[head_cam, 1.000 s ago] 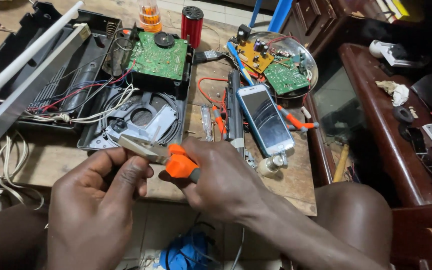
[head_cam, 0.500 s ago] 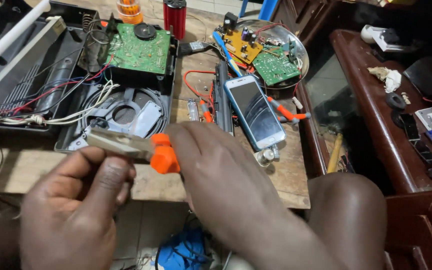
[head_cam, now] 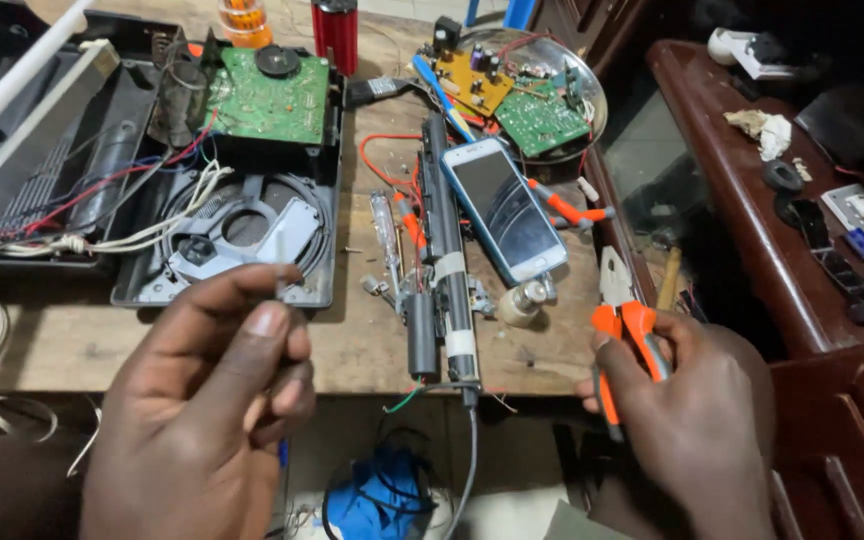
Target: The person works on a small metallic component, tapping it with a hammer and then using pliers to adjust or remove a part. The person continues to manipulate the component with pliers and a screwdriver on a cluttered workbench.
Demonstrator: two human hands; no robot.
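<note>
Cluttered wooden workbench (head_cam: 352,345): left hand (head_cam: 207,410) pinches a thin wire (head_cam: 280,262), right hand (head_cam: 697,420) grips orange-handled pliers (head_cam: 620,325).

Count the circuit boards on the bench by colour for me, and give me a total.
Green boards: 2, one in the black housing and one on the metal tray
Yellow boards: 1, on the same tray
Total: 3
</note>
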